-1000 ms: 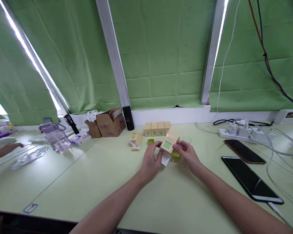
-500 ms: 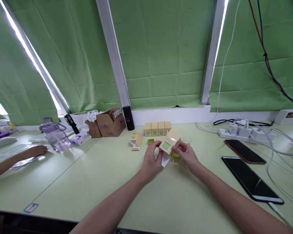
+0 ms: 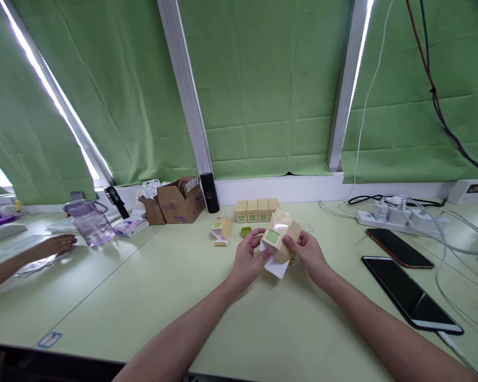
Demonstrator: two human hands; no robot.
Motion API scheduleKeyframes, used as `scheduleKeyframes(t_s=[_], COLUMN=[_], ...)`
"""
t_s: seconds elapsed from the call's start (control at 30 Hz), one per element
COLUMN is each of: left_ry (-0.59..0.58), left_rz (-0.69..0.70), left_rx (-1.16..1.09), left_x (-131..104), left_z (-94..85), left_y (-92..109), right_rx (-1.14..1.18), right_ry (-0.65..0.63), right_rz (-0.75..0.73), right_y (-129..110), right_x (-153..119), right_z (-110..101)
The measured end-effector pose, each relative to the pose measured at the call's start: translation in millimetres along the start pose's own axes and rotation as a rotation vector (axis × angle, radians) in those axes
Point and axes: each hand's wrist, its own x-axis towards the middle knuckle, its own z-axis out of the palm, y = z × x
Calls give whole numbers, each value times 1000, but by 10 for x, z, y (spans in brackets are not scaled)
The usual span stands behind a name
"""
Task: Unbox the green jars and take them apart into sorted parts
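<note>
Both hands grip a small cream cardboard box (image 3: 281, 240) with a green square label, held tilted above the table. My left hand (image 3: 250, 259) pinches its left side, where a white flap hangs down. My right hand (image 3: 306, 251) holds the right side, thumb on the front. Partly hidden behind the box and right hand is a small clear glass item with some yellow-green. To the left, a green lid-like piece (image 3: 246, 232) lies on the table beside an opened cream box (image 3: 222, 231). Behind stands a row of several matching boxes (image 3: 253, 211).
Two phones (image 3: 412, 292) and a white power strip (image 3: 402, 220) with tangled cables lie at right. A brown carton (image 3: 181, 201), a black cylinder (image 3: 209, 193) and a purple water bottle (image 3: 91, 222) stand at left. Another person's hand (image 3: 58, 245) rests at far left.
The held box has turned and moved slightly right, and its white flap now hangs lower and shows more. The glass item below it is more covered. The other person's hand shifted slightly.
</note>
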Motion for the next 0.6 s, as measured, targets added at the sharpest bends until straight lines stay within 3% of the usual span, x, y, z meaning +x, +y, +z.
scheduleKeyframes(t_s=[0.27, 0.6], left_ry=[-36, -50], left_rz=[-168, -246], left_rx=[-281, -322], left_x=[26, 6], left_z=[-35, -10], left_y=[3, 42], right_rx=[-24, -59], right_ry=[67, 158], right_rz=[-28, -3], right_y=[21, -41], right_x=[22, 2], right_z=[-6, 3])
